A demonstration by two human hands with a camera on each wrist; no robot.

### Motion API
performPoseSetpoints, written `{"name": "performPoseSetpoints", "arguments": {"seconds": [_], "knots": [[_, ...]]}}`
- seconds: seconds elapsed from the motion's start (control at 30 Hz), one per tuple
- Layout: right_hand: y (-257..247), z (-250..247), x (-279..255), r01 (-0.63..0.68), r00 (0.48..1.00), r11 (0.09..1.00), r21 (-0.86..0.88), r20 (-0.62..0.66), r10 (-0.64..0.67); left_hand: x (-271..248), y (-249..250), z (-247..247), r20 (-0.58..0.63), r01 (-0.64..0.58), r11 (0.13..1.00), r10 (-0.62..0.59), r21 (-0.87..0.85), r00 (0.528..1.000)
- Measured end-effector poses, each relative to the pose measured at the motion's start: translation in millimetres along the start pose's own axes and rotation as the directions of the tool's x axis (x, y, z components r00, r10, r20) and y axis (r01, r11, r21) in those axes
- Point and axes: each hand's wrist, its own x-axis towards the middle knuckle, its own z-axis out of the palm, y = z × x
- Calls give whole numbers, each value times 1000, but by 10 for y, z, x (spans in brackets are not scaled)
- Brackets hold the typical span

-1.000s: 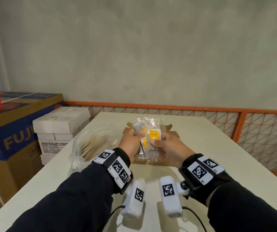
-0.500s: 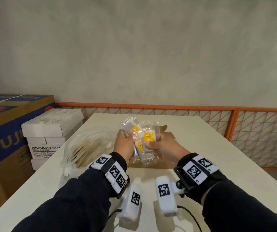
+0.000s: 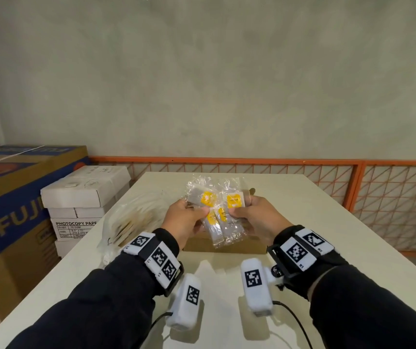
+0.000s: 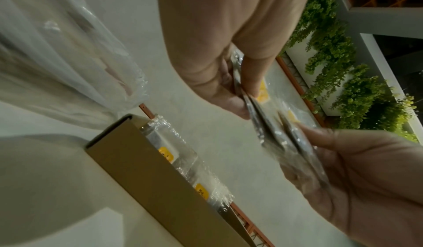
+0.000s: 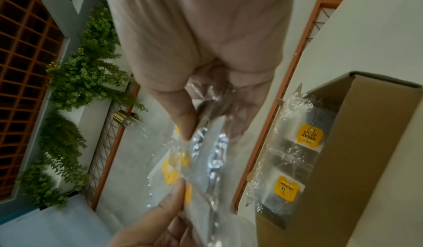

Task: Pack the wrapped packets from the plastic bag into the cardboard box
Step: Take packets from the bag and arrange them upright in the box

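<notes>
White table [image 3: 302,222], both hands: left [image 3: 184,220] and right [image 3: 257,220] pinch packets [image 3: 223,217], now fanned apart higher over box [image 3: 227,246], ready for dropping in.

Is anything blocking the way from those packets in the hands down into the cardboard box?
Nothing visible does. Both hands, left hand and right hand, hold the packets just above the open cardboard box. Packets already in the box stand along one wall.
</notes>
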Motion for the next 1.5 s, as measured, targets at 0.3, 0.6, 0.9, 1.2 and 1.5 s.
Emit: {"name": "performPoseSetpoints", "arguments": {"seconds": [0.3, 0.6, 0.9, 1.2, 1.5], "knots": [[-8, -10, 15, 37, 998, 999, -38, -45, -39, -49, 22, -13, 48, -44, 998, 43, 39, 998], [-59, -39, 42, 105, 988, 993, -58, -106, -110, 1, 197, -190, -4, -104, 981, 106, 167, 994], [-104, 153, 73, 179, 982, 984, -20, -60, -180, -22, 181, -272, 59, -18, 989, 10, 146, 998], [-90, 157, 112, 178, 974, 983, -38, -138, -182, 43, 174, -429, -1, -55, 979, 56, 194, 998], [-159, 18, 79, 196, 966, 973, -124, -146, -213, 154, 307, -880, -159, 68, 346, 240, 936, 958]]}}
